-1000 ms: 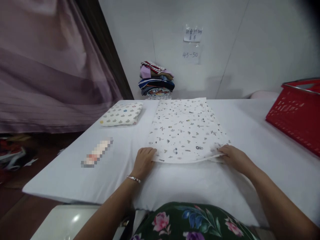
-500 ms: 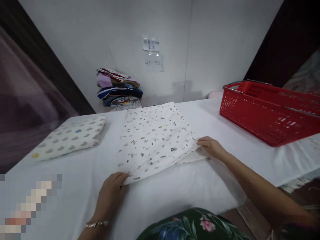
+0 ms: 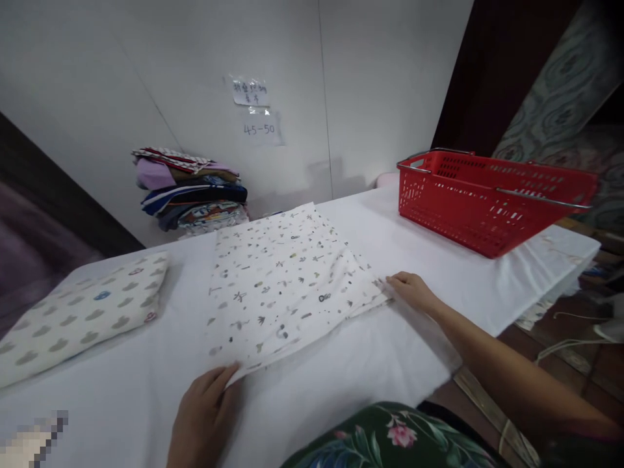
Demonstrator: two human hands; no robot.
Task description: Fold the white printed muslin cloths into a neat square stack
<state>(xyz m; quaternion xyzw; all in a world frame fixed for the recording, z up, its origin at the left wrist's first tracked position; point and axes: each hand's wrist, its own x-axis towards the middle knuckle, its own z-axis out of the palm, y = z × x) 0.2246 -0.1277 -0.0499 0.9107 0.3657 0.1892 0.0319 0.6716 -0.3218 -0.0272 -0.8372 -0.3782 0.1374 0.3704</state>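
Note:
A white cloth (image 3: 287, 279) with small grey printed motifs lies spread on the table in front of me, its near edge slightly wrinkled. My left hand (image 3: 207, 403) pinches the near left corner between thumb and fingers. At the near right corner, my right hand (image 3: 412, 289) has its fingers closed on the cloth's edge. To the left rests a folded cream cloth (image 3: 92, 305) with grey cloud-like shapes, apart from both hands.
A red plastic basket (image 3: 453, 214) with metal handles stands at the right on the white-covered table (image 3: 361, 364). At the back left, a stack of folded fabrics (image 3: 195, 188) sits by the wall. Paper signs (image 3: 258, 123) hang above. Part of another person's blurred-out limb shows at lower left.
The view has turned to the right, so things appear further left. The near right part of the cloth now lies more evenly over the layer beneath. Both hands keep hold of its corners.

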